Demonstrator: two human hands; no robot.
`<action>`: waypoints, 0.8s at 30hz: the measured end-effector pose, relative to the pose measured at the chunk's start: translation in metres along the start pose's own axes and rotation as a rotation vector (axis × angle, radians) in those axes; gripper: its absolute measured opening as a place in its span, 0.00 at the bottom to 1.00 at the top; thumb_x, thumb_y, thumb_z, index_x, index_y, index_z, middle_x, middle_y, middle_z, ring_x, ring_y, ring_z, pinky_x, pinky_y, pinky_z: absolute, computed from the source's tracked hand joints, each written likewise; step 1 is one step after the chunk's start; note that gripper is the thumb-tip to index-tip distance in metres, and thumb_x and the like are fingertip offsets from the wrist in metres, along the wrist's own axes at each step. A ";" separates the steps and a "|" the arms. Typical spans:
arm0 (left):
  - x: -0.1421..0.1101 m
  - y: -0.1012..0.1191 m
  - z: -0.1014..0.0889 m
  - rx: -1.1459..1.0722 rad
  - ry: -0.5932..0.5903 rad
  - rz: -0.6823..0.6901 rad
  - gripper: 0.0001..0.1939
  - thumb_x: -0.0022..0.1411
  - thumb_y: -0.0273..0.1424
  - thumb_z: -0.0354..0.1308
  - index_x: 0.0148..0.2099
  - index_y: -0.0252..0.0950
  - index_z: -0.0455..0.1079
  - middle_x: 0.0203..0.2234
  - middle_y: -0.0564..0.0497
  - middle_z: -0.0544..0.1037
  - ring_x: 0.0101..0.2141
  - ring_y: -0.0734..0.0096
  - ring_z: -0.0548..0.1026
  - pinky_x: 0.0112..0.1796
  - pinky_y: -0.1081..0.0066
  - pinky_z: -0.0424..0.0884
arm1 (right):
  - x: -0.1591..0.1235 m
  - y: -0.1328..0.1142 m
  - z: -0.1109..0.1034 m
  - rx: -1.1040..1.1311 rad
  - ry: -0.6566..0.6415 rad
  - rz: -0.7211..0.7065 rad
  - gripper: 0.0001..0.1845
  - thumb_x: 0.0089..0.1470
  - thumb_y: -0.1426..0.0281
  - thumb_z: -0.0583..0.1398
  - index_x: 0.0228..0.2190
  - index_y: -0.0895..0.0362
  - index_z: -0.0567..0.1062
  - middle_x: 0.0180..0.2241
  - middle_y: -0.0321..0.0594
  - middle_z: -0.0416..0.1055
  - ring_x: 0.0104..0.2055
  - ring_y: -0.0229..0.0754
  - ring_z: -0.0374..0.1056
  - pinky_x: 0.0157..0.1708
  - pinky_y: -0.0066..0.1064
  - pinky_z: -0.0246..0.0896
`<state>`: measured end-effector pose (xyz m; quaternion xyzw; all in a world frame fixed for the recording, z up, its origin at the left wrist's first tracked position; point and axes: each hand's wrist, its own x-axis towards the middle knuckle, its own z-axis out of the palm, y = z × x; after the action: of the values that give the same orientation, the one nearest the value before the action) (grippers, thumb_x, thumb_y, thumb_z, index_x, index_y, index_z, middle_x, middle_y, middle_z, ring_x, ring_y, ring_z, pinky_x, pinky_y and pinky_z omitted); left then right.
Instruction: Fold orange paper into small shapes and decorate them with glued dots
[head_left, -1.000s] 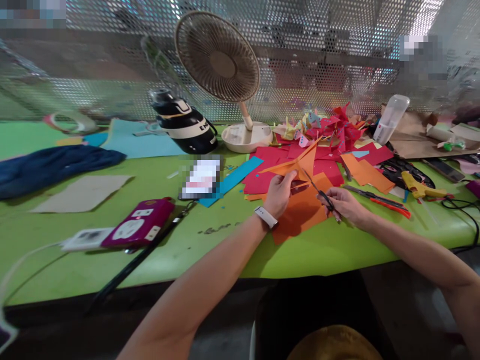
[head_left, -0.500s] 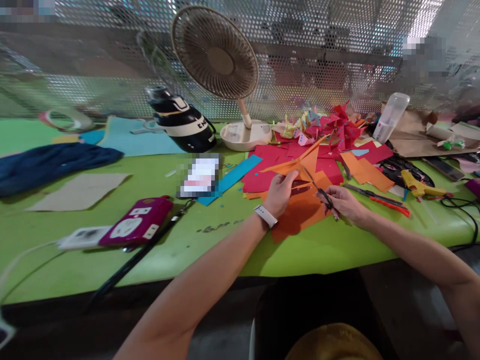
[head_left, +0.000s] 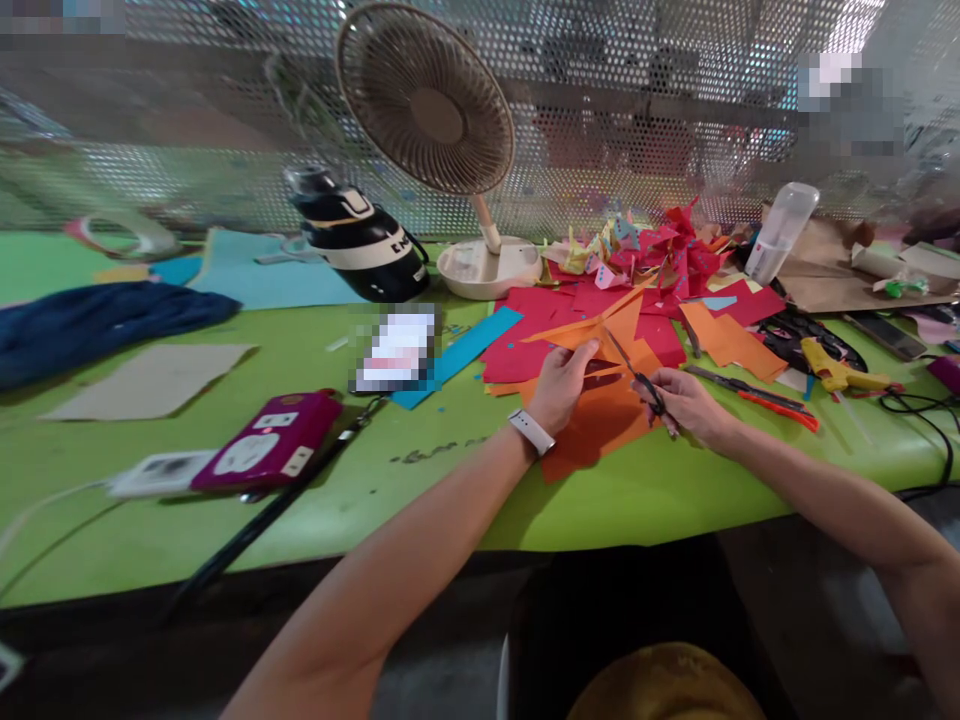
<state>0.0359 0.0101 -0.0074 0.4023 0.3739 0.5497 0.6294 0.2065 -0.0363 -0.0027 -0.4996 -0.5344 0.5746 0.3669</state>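
We note the left hand [head_left: 561, 388] pinching folded orange paper [head_left: 622, 318], thumb uppermost, above an orange sheet [head_left: 596, 435] on the worktop [head_left: 427, 510]; the right hand [head_left: 684, 405] curls round scissors [head_left: 651, 392], blades at the paper. We judge it light, easily creased: grip flat near the folds.

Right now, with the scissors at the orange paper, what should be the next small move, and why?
Probably one short, slow snip with the scissors: the right hand grips their handles, the blades reach the orange paper, and the left hand pinches that paper close to the blade tips, so caution seems wise.
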 end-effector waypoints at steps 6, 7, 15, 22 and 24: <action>0.001 -0.002 -0.001 0.003 -0.010 0.004 0.18 0.46 0.41 0.70 0.23 0.36 0.64 0.17 0.56 0.68 0.31 0.57 0.82 0.40 0.55 0.81 | -0.001 -0.001 0.000 0.012 -0.002 -0.003 0.28 0.46 0.46 0.67 0.27 0.54 0.64 0.16 0.27 0.69 0.09 0.25 0.52 0.08 0.21 0.45; 0.001 -0.002 -0.001 0.003 -0.011 0.006 0.18 0.46 0.41 0.69 0.23 0.36 0.64 0.17 0.56 0.68 0.31 0.57 0.82 0.41 0.55 0.81 | -0.001 -0.001 0.000 0.014 -0.004 -0.004 0.28 0.46 0.46 0.67 0.27 0.54 0.64 0.16 0.27 0.70 0.09 0.26 0.52 0.08 0.21 0.46; 0.000 -0.002 -0.001 0.019 -0.019 0.018 0.18 0.48 0.41 0.69 0.24 0.37 0.64 0.17 0.57 0.67 0.33 0.58 0.82 0.42 0.56 0.81 | -0.001 -0.001 0.000 0.019 -0.007 0.001 0.28 0.45 0.46 0.68 0.27 0.55 0.65 0.17 0.28 0.71 0.10 0.26 0.54 0.09 0.21 0.49; 0.000 -0.002 0.000 0.009 -0.008 0.016 0.19 0.46 0.42 0.70 0.23 0.37 0.64 0.18 0.57 0.67 0.31 0.57 0.82 0.40 0.57 0.81 | -0.001 -0.002 0.001 0.032 0.003 -0.006 0.29 0.44 0.46 0.68 0.27 0.55 0.65 0.17 0.28 0.71 0.10 0.26 0.53 0.08 0.21 0.46; 0.000 -0.002 0.000 0.010 -0.005 0.015 0.19 0.46 0.41 0.70 0.23 0.37 0.64 0.18 0.57 0.68 0.31 0.58 0.82 0.40 0.57 0.81 | -0.002 -0.003 0.002 0.033 0.008 -0.007 0.29 0.43 0.45 0.69 0.27 0.55 0.65 0.17 0.28 0.70 0.10 0.26 0.53 0.08 0.21 0.47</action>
<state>0.0369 0.0098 -0.0094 0.4095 0.3721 0.5517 0.6241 0.2050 -0.0378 0.0000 -0.4939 -0.5254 0.5799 0.3792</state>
